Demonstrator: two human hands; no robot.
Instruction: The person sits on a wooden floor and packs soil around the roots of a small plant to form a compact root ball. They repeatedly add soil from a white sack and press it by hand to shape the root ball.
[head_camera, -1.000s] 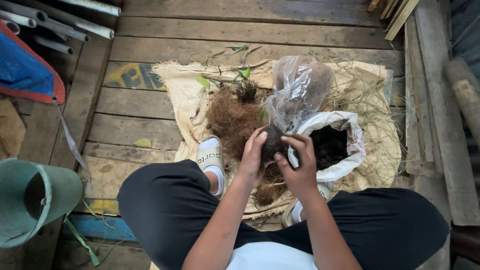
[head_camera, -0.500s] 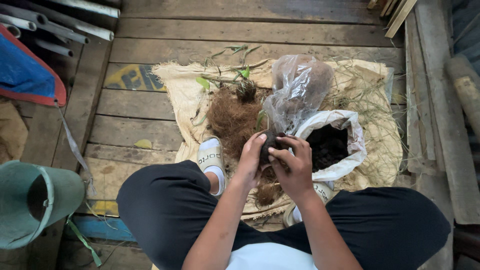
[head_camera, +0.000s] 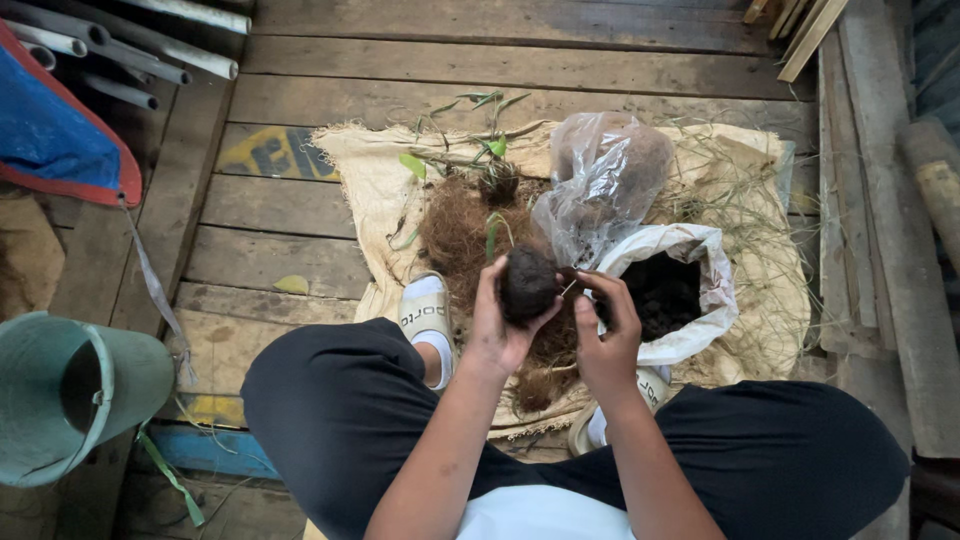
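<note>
My left hand (head_camera: 498, 322) cups a dark round ball of soil (head_camera: 528, 284), fingers curled around its lower side. My right hand (head_camera: 607, 328) sits just to the right of the ball, thumb and forefinger pinched on a thin pale stem or fibre at its side. Both hands hover over a pile of brown coconut fibre (head_camera: 470, 235) on a burlap sack (head_camera: 372, 190). A white bag of dark soil (head_camera: 672, 292) stands open right of my hands. A crumpled clear plastic bag (head_camera: 603, 185) lies behind it. Small green seedlings (head_camera: 489, 150) lie at the sack's far side.
I squat on wooden planks (head_camera: 500, 70) in black trousers and white sandals (head_camera: 426, 312). A green bucket (head_camera: 75, 395) lies on its side at the left. Grey pipes (head_camera: 120, 50) and a blue tarp (head_camera: 50, 135) are at the upper left. Timber (head_camera: 880, 180) runs along the right.
My hands have turned the soil ball so it now faces up in my left palm. My right hand has slid off its top to its right side.
</note>
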